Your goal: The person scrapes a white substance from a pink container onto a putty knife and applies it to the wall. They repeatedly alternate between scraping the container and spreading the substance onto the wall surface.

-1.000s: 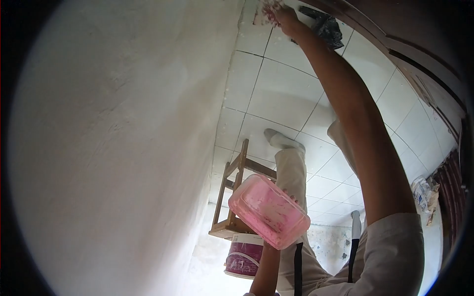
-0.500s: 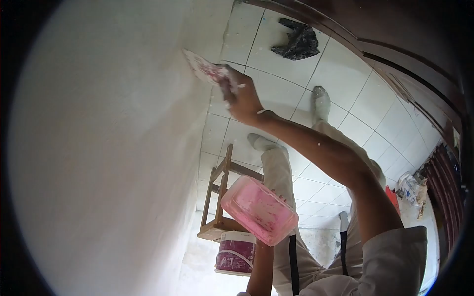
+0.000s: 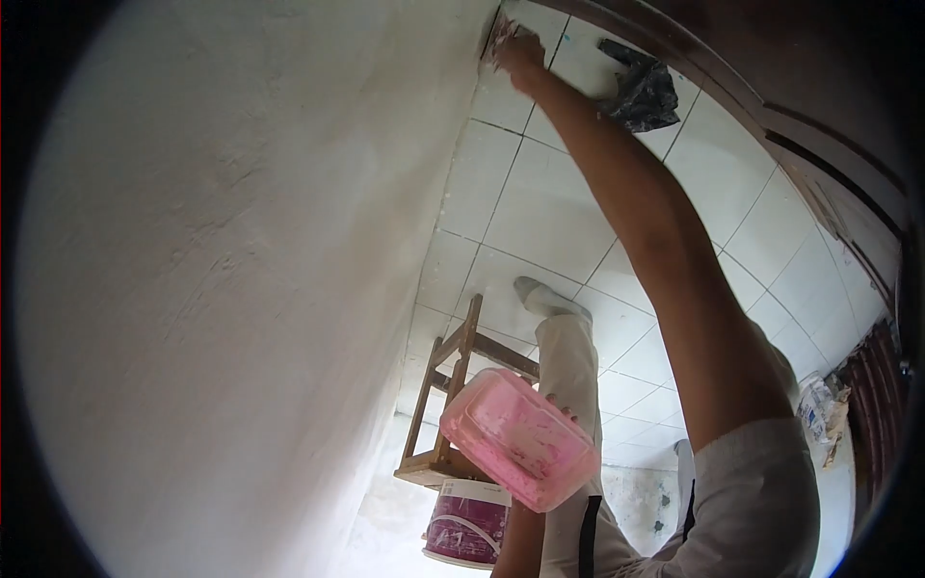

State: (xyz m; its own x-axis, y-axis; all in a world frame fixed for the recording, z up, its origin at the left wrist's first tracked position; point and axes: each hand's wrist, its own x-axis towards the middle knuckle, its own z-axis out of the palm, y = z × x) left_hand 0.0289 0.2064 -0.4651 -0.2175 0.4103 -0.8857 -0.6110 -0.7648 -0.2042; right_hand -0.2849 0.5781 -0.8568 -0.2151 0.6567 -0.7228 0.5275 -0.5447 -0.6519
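Note:
My left hand supports a pink plastic container from beneath, its fingertips curling over the far rim. White and pink smears coat the inside of the container. Stretched far up and forward, my right hand is closed around a putty scraper, which is partly blurred and lies close to the wall's edge near the floor. To the left is the pale wall, with rough ridges and patches on its surface.
Below the container stand a wooden stool and a purple-and-white paint bucket. A black plastic bag lies on the white tiled floor. Dark wooden panelling runs along the upper right, with a crumpled bag at the right.
My right hand with the scraper has swept up and to the right along the wall, and the arm is more extended. The container has shifted slightly down in view.

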